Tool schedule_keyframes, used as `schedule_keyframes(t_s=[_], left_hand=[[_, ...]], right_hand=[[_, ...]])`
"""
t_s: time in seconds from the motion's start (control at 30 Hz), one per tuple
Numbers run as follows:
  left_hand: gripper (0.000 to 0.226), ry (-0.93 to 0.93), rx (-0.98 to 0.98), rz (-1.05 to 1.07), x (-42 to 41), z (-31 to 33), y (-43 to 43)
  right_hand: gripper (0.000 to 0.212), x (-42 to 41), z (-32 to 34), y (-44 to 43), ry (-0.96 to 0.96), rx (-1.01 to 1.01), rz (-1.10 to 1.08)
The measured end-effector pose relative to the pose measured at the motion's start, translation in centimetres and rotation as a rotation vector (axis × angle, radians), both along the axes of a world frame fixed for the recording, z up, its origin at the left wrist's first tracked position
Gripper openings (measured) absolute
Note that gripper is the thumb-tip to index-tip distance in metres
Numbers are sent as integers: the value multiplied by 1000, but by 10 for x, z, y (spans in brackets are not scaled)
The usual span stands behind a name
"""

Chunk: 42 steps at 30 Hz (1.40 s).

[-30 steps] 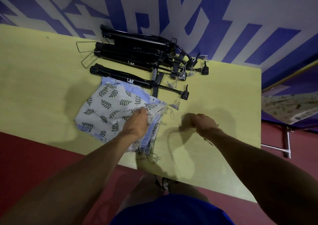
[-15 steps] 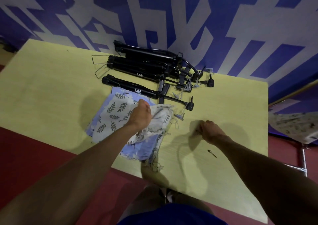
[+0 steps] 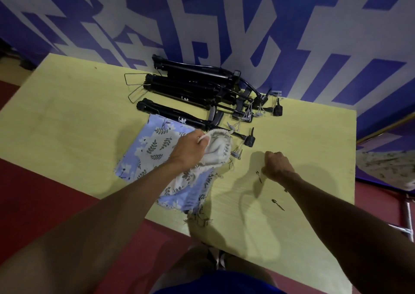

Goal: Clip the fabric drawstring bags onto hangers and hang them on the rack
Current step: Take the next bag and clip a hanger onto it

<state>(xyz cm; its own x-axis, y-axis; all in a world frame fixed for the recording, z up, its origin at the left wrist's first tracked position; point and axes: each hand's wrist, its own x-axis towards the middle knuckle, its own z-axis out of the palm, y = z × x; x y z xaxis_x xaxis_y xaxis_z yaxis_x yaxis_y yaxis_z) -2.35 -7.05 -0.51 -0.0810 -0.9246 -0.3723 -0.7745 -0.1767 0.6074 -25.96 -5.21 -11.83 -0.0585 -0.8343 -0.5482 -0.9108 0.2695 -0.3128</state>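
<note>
At centre, my left hand [image 3: 190, 149] clutches a cream drawstring bag [image 3: 220, 152] over floral bags [image 3: 155, 149]; right of it, my right hand [image 3: 277, 165] rests fisted on the yellow table [image 3: 67, 118].

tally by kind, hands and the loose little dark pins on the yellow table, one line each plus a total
hands: 2, the left hand gripping a cloth bag, the right hand curled in a fist
small dark pins: 2, one pin beside the right hand, another pin nearer the person
total: 4
</note>
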Motion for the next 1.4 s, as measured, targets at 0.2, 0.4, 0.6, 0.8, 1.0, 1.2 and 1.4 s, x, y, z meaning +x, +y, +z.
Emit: schedule_keyframes(t_s=[0.2, 0.4, 0.6, 0.8, 1.0, 1.2, 1.4], left_hand=[[25, 271, -58, 73, -9, 22, -11], [28, 349, -171, 122, -24, 74, -34], [23, 421, -268, 177, -4, 133, -51], [16, 398, -375, 357, 43, 170, -70], [19, 208, -692, 415, 75, 213, -77], [22, -237, -603, 113, 78, 149, -67], [29, -272, -293, 80, 82, 42, -50]], right_hand=[[11, 19, 95, -36, -764, -129, -309], [15, 42, 202, -65, -774, -366, 34], [14, 60, 256, -87, -501, -512, 369], [13, 81, 291, -103, -432, -588, 457], [8, 123, 284, -107, -731, -556, 359], [15, 124, 218, -108, -712, -341, 282], [13, 93, 143, -111, -361, -123, 268]])
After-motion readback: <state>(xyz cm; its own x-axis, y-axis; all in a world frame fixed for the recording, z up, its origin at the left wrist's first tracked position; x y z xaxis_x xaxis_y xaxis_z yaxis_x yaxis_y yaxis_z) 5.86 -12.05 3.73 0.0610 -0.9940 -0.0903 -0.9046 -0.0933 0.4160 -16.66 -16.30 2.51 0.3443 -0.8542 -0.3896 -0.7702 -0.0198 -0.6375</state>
